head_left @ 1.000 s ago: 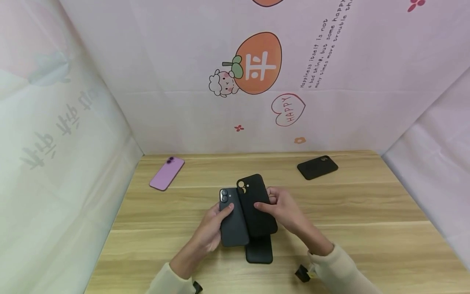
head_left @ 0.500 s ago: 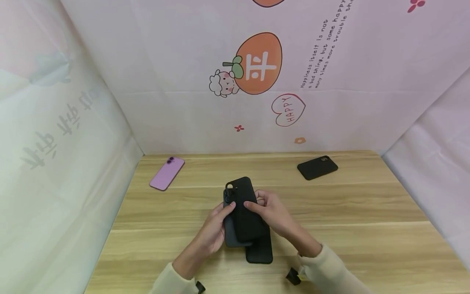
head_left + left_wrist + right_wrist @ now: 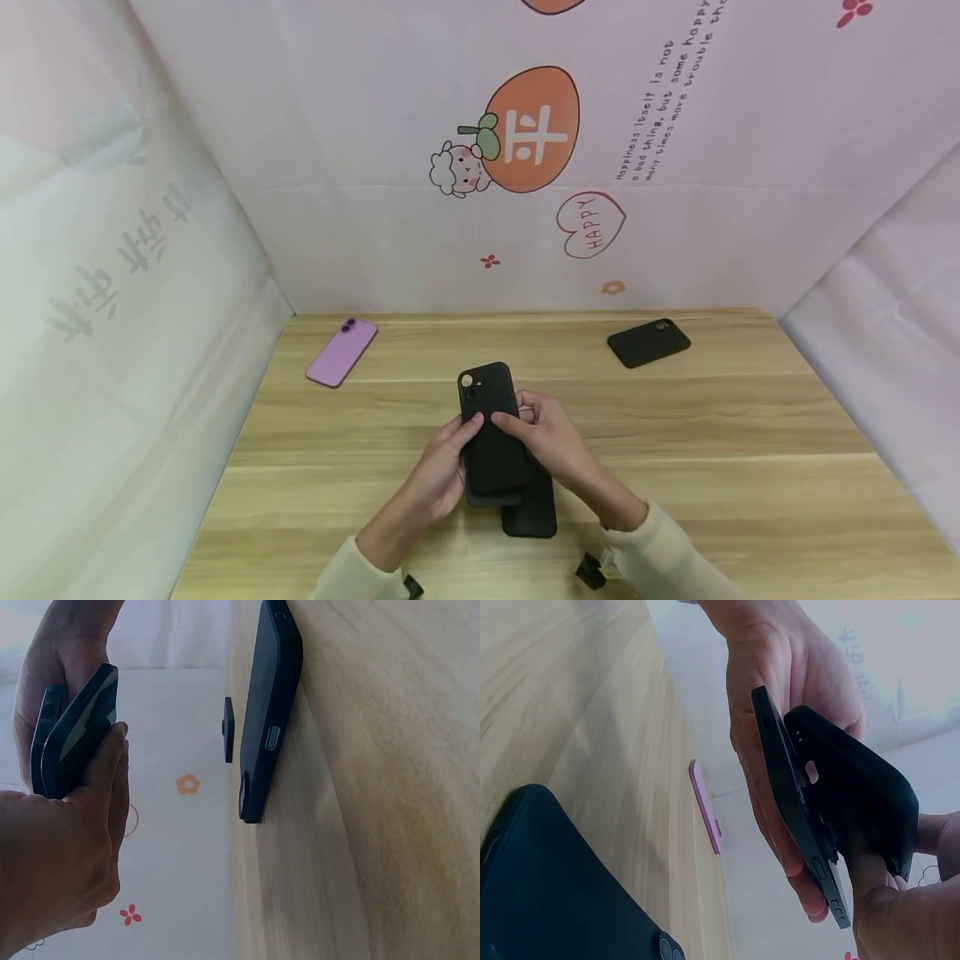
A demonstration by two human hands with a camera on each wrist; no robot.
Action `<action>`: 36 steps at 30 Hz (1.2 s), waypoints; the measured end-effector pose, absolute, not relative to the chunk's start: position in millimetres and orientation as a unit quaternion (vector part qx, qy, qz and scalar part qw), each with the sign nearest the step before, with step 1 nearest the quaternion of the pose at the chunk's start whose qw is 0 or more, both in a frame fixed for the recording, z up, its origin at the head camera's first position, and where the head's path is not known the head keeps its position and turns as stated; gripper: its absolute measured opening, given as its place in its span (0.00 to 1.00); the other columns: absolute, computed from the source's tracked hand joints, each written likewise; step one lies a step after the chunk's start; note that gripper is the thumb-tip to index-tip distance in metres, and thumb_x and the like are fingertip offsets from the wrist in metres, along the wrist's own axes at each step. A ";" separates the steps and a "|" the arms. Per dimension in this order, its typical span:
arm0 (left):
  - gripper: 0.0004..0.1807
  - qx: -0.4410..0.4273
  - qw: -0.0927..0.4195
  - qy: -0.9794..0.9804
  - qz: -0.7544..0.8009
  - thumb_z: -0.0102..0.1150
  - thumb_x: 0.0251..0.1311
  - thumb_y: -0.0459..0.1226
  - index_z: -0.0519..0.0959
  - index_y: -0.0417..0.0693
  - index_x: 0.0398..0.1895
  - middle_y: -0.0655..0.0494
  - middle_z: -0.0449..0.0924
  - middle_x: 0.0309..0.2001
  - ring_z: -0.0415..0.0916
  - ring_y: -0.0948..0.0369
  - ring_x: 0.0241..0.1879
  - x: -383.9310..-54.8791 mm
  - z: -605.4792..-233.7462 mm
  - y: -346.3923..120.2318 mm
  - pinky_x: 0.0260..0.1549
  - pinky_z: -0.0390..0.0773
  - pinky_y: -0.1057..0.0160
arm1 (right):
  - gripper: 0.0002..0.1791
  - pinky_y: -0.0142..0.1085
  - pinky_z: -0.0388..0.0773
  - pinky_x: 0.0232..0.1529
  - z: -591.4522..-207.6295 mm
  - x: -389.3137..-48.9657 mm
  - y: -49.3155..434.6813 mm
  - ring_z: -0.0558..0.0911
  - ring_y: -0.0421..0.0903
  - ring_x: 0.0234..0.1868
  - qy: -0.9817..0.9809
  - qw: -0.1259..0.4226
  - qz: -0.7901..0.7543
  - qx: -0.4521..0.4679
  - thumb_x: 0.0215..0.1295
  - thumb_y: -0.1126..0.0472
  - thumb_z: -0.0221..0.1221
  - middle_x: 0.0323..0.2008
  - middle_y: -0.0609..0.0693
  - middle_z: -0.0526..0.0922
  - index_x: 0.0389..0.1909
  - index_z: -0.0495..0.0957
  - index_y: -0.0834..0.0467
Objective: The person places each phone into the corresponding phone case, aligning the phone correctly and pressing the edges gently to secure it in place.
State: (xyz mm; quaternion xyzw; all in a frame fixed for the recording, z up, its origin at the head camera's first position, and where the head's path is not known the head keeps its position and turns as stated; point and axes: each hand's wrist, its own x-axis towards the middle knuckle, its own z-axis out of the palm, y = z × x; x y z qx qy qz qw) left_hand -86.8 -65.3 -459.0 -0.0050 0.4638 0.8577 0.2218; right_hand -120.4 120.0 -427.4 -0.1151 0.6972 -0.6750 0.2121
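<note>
My left hand [image 3: 442,467] grips a dark grey phone [image 3: 784,776] by its side, thumb on top. A black phone case [image 3: 495,458] lies over that phone's back, pinched by my right hand [image 3: 551,433] at its right edge; my left thumb also presses on it. In the right wrist view the two stand at an angle, with a gap between them at one side. From the head, only the phone's lower end shows below the case. Just under my hands, another black phone [image 3: 534,510], seemingly cased, lies on the wooden table [image 3: 720,467].
A pink phone [image 3: 341,354] lies at the table's back left. Towards the back right is a black phone case [image 3: 648,342] with a camera cutout. Printed white cloth [image 3: 360,208] hangs along the back and both sides.
My right hand has moved left with the case, from beside the grey phone to over it. The case now covers most of the phone, and my left thumb rests on the case.
</note>
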 end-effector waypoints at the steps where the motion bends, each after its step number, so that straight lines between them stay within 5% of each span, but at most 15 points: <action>1: 0.31 -0.004 0.223 0.463 0.858 0.44 0.85 0.45 0.55 0.36 0.80 0.47 0.80 0.64 0.79 0.56 0.64 -86.7 -459.0 -65.4 0.63 0.81 0.52 | 0.15 0.38 0.89 0.34 -427.4 -120.0 120.0 0.92 0.51 0.34 0.699 0.212 -0.673 -0.113 0.77 0.63 0.61 0.36 0.65 0.91 0.50 0.75 0.73; 15: 0.30 0.011 0.227 0.468 0.854 0.42 0.86 0.44 0.54 0.35 0.80 0.43 0.75 0.67 0.77 0.55 0.65 -84.1 -456.3 -68.8 0.62 0.82 0.53 | 0.13 0.31 0.78 0.24 -427.5 -116.1 119.2 0.82 0.41 0.22 0.753 0.192 -0.619 -0.110 0.73 0.62 0.65 0.27 0.56 0.90 0.47 0.79 0.70; 21: 0.30 0.012 0.223 0.471 0.853 0.42 0.86 0.43 0.55 0.34 0.80 0.40 0.74 0.69 0.76 0.54 0.67 -84.6 -457.7 -68.4 0.64 0.80 0.52 | 0.15 0.36 0.88 0.35 -425.0 -116.6 126.8 0.89 0.46 0.30 0.761 0.183 -0.613 -0.109 0.74 0.61 0.64 0.33 0.57 0.91 0.52 0.81 0.70; 30: 0.28 0.010 0.229 0.481 0.846 0.42 0.86 0.39 0.56 0.32 0.80 0.33 0.73 0.70 0.76 0.43 0.68 -82.1 -460.5 -66.7 0.64 0.80 0.49 | 0.09 0.39 0.90 0.34 -420.9 -128.7 144.3 0.91 0.55 0.32 0.813 0.044 -0.566 -0.130 0.75 0.66 0.64 0.31 0.59 0.90 0.47 0.85 0.70; 36: 0.27 0.018 0.247 0.498 0.831 0.41 0.86 0.38 0.57 0.33 0.79 0.32 0.77 0.66 0.81 0.44 0.62 -78.2 -458.9 -65.0 0.61 0.82 0.46 | 0.09 0.35 0.89 0.38 -415.5 -137.6 149.4 0.90 0.48 0.35 0.845 -0.029 -0.512 -0.153 0.77 0.61 0.64 0.35 0.54 0.91 0.45 0.87 0.64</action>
